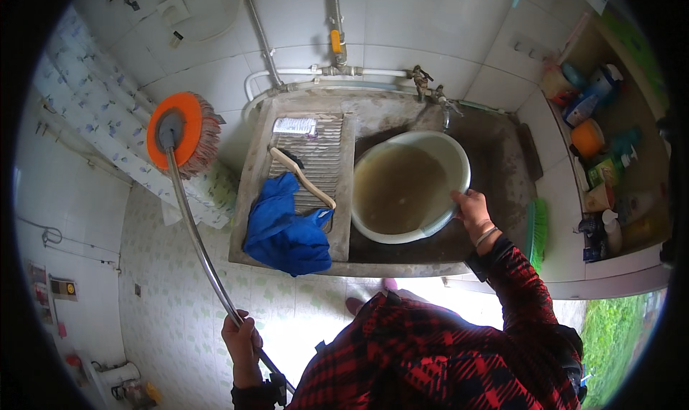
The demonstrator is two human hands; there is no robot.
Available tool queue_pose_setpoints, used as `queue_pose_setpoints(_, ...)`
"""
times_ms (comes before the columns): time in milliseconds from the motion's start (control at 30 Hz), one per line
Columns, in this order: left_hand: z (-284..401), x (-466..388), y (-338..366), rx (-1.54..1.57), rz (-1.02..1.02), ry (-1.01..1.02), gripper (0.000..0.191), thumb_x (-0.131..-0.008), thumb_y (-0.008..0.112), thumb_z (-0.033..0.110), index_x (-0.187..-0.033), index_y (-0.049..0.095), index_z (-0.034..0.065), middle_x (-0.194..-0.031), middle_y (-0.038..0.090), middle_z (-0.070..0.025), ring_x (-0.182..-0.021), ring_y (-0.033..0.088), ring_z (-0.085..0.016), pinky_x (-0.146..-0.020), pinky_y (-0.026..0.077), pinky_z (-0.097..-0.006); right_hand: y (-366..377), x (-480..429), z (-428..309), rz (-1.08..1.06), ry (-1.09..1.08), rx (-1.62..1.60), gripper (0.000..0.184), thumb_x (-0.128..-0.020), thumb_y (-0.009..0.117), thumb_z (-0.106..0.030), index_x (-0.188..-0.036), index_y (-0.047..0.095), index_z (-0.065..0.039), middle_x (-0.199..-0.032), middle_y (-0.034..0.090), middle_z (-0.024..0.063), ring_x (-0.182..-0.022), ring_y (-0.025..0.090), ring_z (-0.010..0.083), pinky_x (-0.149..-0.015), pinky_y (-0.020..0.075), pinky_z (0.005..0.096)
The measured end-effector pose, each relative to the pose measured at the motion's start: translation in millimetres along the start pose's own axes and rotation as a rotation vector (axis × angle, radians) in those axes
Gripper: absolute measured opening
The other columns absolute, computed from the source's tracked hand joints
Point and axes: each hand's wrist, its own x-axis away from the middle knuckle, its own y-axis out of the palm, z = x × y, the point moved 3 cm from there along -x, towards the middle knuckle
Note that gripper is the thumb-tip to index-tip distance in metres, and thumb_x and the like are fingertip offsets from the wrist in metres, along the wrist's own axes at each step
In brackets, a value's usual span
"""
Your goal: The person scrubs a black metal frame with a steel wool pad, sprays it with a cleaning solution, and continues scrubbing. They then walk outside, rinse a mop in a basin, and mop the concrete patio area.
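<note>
My left hand (241, 339) is closed around the metal handle of a mop (183, 132), whose orange round head with grey-red strands is raised at the upper left, beside the sink. With my right hand (472, 209) I grip the right rim of a pale plastic basin (461, 165). Murky brownish water (401, 189) fills much of it. The basin sits tilted in the trough of a concrete sink (498, 157), below the metal taps (444, 108). On the ribbed washboard part (323, 146) lie a wooden-handled brush (304, 177), a white scrubbing brush (294, 126) and a blue cloth (288, 229).
A green-bristled brush (537, 232) stands at the sink's right side. Farther right, a shelf (576, 186) holds several bottles and cups. A patterned curtain (102, 103) hangs at the left. Pipes (377, 72) run along the tiled wall behind the sink.
</note>
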Motion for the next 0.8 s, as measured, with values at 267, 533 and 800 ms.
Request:
queue_pose_setpoints(267, 10, -6, 11, -0.231, -0.008, -0.045, 0.016, -0.077, 0.059, -0.006, -0.091, 0.055, 0.0008, -0.051, 0.047, -0.0005, -0.035, 0.043, -0.008, -0.032, 0.033, -0.0224, 0, 6, -36, -0.062, -0.350, 0.440, 0.028, -0.069, 0.070, -0.019, -0.080, 0.065, 0.006, -0.064, 0.064, 0.0111, -0.059, 0.062, 0.0172, -0.058, 0.0501, 0.0323)
queue_pose_setpoints(533, 19, -48, 4, -0.311, -0.223, -0.058, 0.019, -0.076, 0.062, -0.006, -0.093, 0.057, 0.0010, -0.054, 0.050, -0.0001, -0.039, 0.045, -0.007, -0.034, 0.033, -0.0223, 26, 39, -64, 0.105, -0.565, 0.796, 0.030, -0.068, 0.070, -0.024, -0.074, 0.062, 0.003, -0.065, 0.060, 0.0204, -0.059, 0.061, 0.0326, -0.057, 0.0478, 0.0379)
queue_pose_setpoints(800, 30, -97, -23, -0.379, -0.485, 0.004, 0.019, -0.078, 0.063, -0.003, -0.094, 0.056, 0.0017, -0.053, 0.047, 0.0020, -0.039, 0.042, -0.006, -0.034, 0.032, -0.0225, 92, 121, -82, 0.231, -1.162, 1.269, 0.020, -0.070, 0.067, -0.020, -0.069, 0.055, -0.004, -0.072, 0.056, 0.0129, -0.057, 0.058, 0.0323, -0.052, 0.0488, 0.0391)
